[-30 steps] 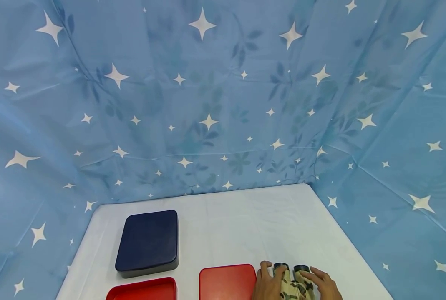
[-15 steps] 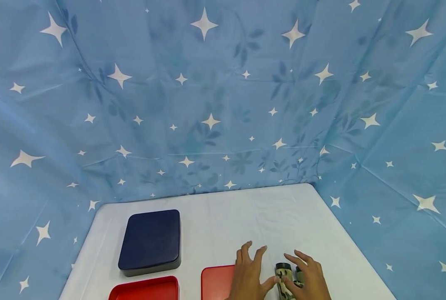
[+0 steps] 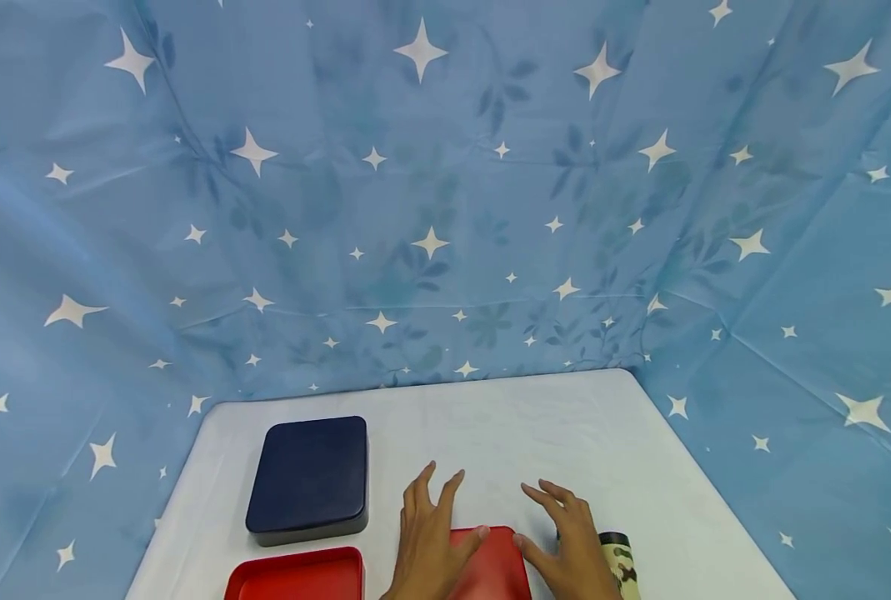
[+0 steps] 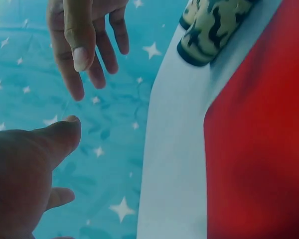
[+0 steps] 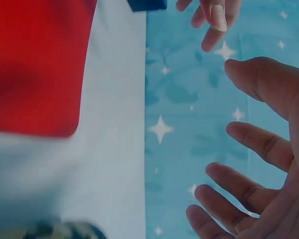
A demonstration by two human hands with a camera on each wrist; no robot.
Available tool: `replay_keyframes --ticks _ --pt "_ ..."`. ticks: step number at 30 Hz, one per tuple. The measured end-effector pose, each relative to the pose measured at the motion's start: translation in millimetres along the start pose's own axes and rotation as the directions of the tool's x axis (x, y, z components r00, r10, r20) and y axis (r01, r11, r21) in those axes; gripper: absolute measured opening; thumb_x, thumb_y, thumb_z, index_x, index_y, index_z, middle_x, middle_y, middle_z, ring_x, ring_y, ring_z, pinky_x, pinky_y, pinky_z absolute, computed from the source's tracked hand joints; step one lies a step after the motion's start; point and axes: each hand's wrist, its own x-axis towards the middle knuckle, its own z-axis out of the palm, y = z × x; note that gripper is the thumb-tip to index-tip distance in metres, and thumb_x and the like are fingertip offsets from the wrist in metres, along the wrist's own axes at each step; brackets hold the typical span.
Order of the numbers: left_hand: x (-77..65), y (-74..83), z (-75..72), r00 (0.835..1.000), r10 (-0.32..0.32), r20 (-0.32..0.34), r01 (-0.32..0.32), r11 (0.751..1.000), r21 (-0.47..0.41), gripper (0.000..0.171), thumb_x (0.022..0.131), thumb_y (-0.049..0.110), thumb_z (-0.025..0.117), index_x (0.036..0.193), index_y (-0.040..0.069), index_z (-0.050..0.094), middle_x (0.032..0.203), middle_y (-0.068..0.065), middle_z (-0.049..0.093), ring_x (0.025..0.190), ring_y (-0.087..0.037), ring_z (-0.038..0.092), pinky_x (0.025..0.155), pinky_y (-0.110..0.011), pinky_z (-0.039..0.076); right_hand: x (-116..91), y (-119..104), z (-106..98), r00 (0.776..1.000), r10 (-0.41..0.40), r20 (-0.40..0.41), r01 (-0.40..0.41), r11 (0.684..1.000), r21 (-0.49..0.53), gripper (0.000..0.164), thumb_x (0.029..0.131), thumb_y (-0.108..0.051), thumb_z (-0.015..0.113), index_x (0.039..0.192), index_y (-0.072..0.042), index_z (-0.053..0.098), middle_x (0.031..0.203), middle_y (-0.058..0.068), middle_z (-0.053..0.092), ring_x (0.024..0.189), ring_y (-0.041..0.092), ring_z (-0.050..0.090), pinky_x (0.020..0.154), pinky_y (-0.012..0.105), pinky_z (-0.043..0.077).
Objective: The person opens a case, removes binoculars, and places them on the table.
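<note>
- Blue cloth, printed with white four-pointed stars and darker leafy sprays, rises behind and along both sides of the desk, with creases running across it.
- White covering lies over the desk, whose far corners are rounded.
- On the left of the desk sits a navy box, flat-topped and rounded at the corners, with greyish sides.
- Nearer the wearer, just in front of that box, is a red tray with a raised rim; the lower edge of the head view cuts it off.
- To the right of the tray, apart from it, lies a flat red panel, partly covered in the head view by the left hand.
- The left hand is spread loosely, thumb well away from the fingers, and has hold of nothing; its wrist view shows it clear of the panel.
- The right hand faces it, likewise spread with nothing in its grasp, between the panel and the camouflage binoculars.
- Those binoculars rest on the desk to the right of the panel, one black-rimmed end pointing away from the wearer; the right hand hides much of them in the head view, and they blur in the right wrist view.
</note>
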Motion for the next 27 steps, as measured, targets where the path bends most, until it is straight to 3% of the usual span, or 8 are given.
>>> replay_keyframes --ticks 6,12,19,27 --pt "-1.7 -18.2 -16.8 0.996 -0.001 -0.086 0.005 0.999 0.041 0.074 0.081 0.05 0.078 0.146 0.026 0.05 0.152 -0.012 0.037 0.138 -0.031 0.032 0.105 -0.057 0.037 8.4 -17.7 15.8 0.999 -0.048 -0.001 0.048 0.998 0.049 0.063 0.078 -0.028 0.085 0.136 -0.031 0.06 0.142 0.004 0.053 0.129 0.029 0.048 0.09 0.057 0.054" --pt "-3.1 -35.9 -26.9 0.988 0.001 -0.155 0.009 0.998 0.062 0.073 0.081 0.049 0.079 0.144 0.025 0.052 0.147 -0.011 0.043 0.136 -0.029 0.033 0.104 -0.056 0.036 15.8 -35.3 31.0 0.994 -0.11 -0.001 0.11 0.992 0.07 0.064 0.079 -0.032 0.084 0.137 -0.035 0.058 0.14 0.0 0.052 0.128 0.024 0.048 0.092 0.053 0.055" --pt "-4.0 -51.8 -39.5 0.984 -0.049 -0.17 0.059 0.997 0.051 0.071 0.082 0.049 0.078 0.144 0.025 0.053 0.147 -0.012 0.044 0.133 -0.03 0.033 0.102 -0.056 0.036 25.3 -54.1 47.7 0.976 -0.217 -0.02 0.218 0.972 0.09 0.063 0.081 -0.034 0.082 0.138 -0.036 0.056 0.137 -0.006 0.053 0.126 0.017 0.049 0.095 0.048 0.052" --pt "-4.8 -68.6 -53.7 0.98 -0.116 -0.159 0.126 0.99 0.055 0.073 0.082 0.05 0.077 0.145 0.023 0.052 0.146 -0.017 0.046 0.132 -0.034 0.034 0.105 -0.06 0.034 34.1 -71.8 67.3 0.965 -0.259 -0.033 0.261 0.958 0.121 0.061 0.08 -0.033 0.083 0.135 -0.035 0.058 0.129 -0.009 0.056 0.12 0.013 0.052 0.093 0.045 0.052"
